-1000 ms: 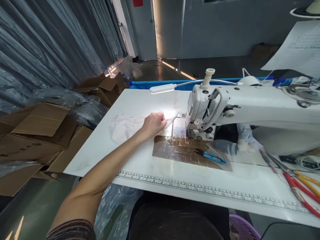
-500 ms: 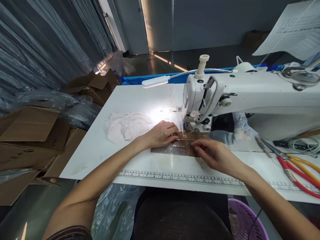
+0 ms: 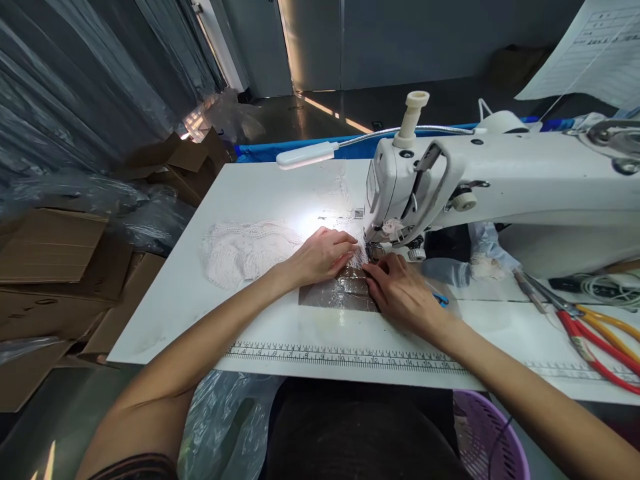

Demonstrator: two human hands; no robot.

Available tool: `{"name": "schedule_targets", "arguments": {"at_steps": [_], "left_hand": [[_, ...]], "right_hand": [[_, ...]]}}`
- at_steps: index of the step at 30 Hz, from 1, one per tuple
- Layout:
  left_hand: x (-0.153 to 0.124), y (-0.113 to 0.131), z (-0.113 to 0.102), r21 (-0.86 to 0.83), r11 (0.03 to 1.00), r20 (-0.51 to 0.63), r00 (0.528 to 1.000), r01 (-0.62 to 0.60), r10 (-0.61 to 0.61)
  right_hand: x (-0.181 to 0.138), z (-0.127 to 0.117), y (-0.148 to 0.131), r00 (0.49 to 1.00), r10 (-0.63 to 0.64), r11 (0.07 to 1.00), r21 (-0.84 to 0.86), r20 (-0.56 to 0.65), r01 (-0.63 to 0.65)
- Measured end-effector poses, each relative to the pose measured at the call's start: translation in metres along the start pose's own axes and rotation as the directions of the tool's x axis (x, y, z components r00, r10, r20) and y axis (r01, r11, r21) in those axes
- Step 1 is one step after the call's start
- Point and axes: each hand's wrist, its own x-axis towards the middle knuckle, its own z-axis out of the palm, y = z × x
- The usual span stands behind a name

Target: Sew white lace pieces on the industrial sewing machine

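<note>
Both hands rest flat on the white worktop [image 3: 200, 287] right in front of the sewing machine [image 3: 500, 193]. The left hand [image 3: 323, 255] lies with its fingers spread forward, pressing down on a strip of white lace [image 3: 356, 259] just beside the needle area; its grip is open and flat, closed around nothing. The right hand [image 3: 400, 290] sits touching the left at the fingertips, its fingers bent and pressing the same lace at the presser foot; whether it pinches the lace I cannot tell. Under both hands is a brown taped patch [image 3: 335, 297] on the worktop. A heap of more lace [image 3: 240, 252] lies to the left of the left hand, lit by the lamp [image 3: 305, 155] on its bent neck. A blue snip [image 3: 440, 299] peeks out just behind the right hand. Red and yellow tools [image 3: 595, 337] lie far to the right. A printed ruler [image 3: 350, 357] runs along the near edge. Cardboard boxes [image 3: 55, 247] sit on the floor to the left.
</note>
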Motion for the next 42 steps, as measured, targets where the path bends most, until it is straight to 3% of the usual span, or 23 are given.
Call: {"name": "schedule_targets", "arguments": {"at_steps": [8,13,16,21,26,29,35,38,42], "left_hand": [[0.011,0.013,0.009,0.19,0.982,0.134,0.99,0.012,-0.038],[0.012,0.015,0.013,0.292,0.955,0.107,0.991,0.042,-0.076],[0.015,0.012,0.009,0.331,0.942,0.102,0.991,0.052,-0.09],[0.017,0.009,-0.007,0.39,0.92,0.202,0.972,0.03,-0.117],[0.017,0.006,-0.005,0.294,0.956,0.108,0.993,0.02,-0.054],[0.019,0.001,0.002,0.187,0.981,0.127,0.992,-0.043,0.02],[0.022,-0.008,0.006,0.181,0.983,0.111,0.993,0.013,-0.034],[0.018,-0.002,0.009,0.167,0.983,0.043,0.996,0.07,-0.078],[0.011,0.007,0.016,0.099,0.993,0.053,0.996,0.066,-0.072]], "right_hand": [[-0.013,0.005,0.005,0.997,0.03,0.999,0.046,-0.067,-0.027],[-0.01,0.007,0.005,0.998,0.045,0.999,0.004,-0.054,-0.045],[-0.008,0.005,0.004,0.998,0.043,0.999,-0.012,-0.053,-0.044],[-0.007,0.003,-0.001,0.999,0.047,0.999,0.006,-0.02,-0.047],[-0.008,0.004,-0.004,0.997,0.073,0.997,0.014,-0.009,-0.073],[-0.009,0.005,-0.004,0.997,0.075,0.997,0.008,-0.013,-0.075],[-0.007,0.007,-0.004,0.993,0.107,0.994,-0.03,-0.045,-0.108],[-0.006,0.006,-0.004,0.993,0.107,0.994,-0.032,-0.04,-0.108],[-0.004,0.004,-0.005,0.993,0.115,0.991,-0.06,-0.02,-0.116]]}}
